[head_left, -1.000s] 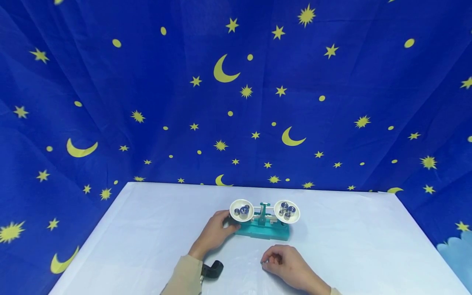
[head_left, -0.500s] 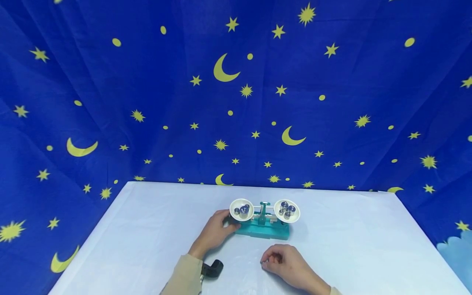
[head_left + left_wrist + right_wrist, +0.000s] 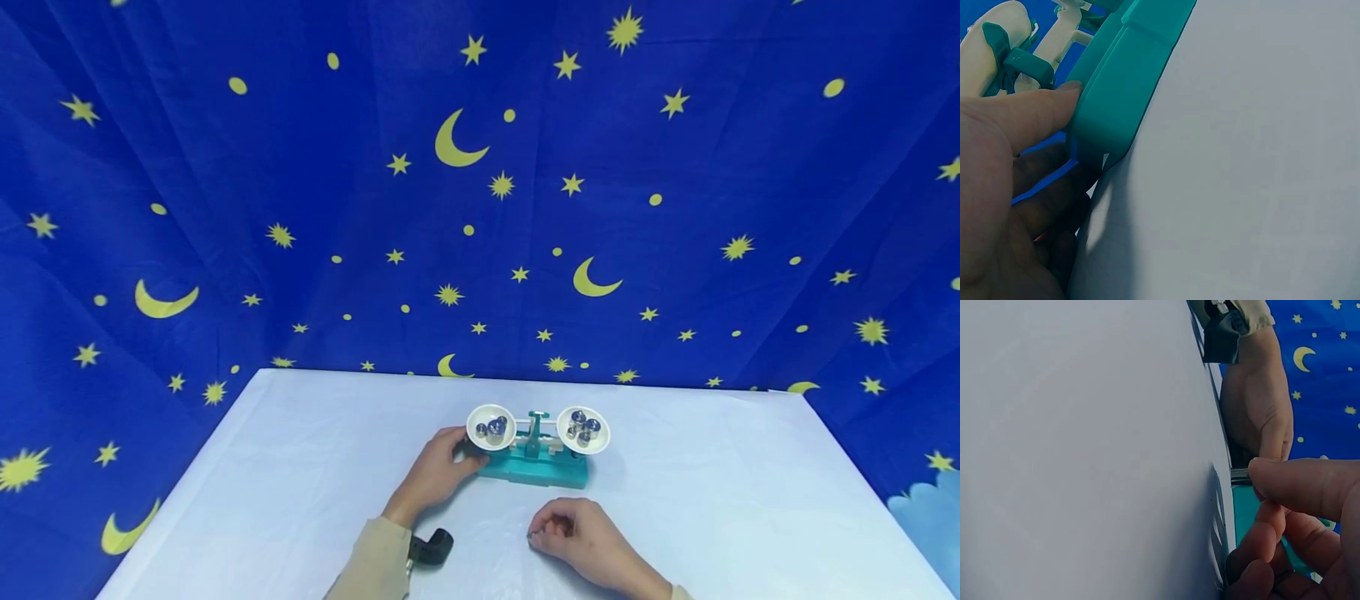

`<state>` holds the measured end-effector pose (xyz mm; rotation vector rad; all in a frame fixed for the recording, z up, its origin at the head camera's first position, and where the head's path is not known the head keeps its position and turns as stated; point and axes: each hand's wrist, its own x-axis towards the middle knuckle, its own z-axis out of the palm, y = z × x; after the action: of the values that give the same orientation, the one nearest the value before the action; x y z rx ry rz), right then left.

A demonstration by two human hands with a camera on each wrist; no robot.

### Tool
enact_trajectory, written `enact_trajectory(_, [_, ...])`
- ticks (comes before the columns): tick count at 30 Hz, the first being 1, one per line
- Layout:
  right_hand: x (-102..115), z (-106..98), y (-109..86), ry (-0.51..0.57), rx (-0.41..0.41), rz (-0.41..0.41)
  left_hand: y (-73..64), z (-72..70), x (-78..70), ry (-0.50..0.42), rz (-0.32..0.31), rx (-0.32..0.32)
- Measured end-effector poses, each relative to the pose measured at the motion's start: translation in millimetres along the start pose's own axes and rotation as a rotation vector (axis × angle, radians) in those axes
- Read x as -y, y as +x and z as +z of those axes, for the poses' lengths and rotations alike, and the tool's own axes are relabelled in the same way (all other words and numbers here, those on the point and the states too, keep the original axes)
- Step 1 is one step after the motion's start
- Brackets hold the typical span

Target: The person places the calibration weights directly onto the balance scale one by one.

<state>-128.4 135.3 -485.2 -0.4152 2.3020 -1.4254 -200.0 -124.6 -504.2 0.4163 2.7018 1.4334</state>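
A teal balance scale (image 3: 534, 468) stands on the table with two white pans. Several shiny metal weights (image 3: 496, 428) lie in the left pan (image 3: 480, 444), and several more weights (image 3: 584, 438) in the right pan (image 3: 603, 440). My left hand (image 3: 435, 472) grips the left end of the scale's base; in the left wrist view its thumb (image 3: 1047, 109) presses on the teal base (image 3: 1116, 94). Nearer to me, my right hand (image 3: 581, 537) pinches a small silvery metal piece (image 3: 1241, 477) between thumb and fingertips. Fingers hide most of that piece, so its kind is unclear.
A white cloth covers the table (image 3: 750, 500). Behind it hangs a blue curtain (image 3: 360, 208) with yellow stars and moons. A black device (image 3: 432, 547) is strapped at the left wrist, beside the beige sleeve (image 3: 372, 558).
The right fingertips have shifted very slightly left, and a little more of the metal piece shows. The left hand, scale and weights look still.
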Motion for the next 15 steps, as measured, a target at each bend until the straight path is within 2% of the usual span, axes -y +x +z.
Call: enact_trajectory(15, [1.4, -1.8, 0.4, 0.042, 0.001, 0.003, 0.9, 0.1, 2.8, -0.009, -0.014, 0.007])
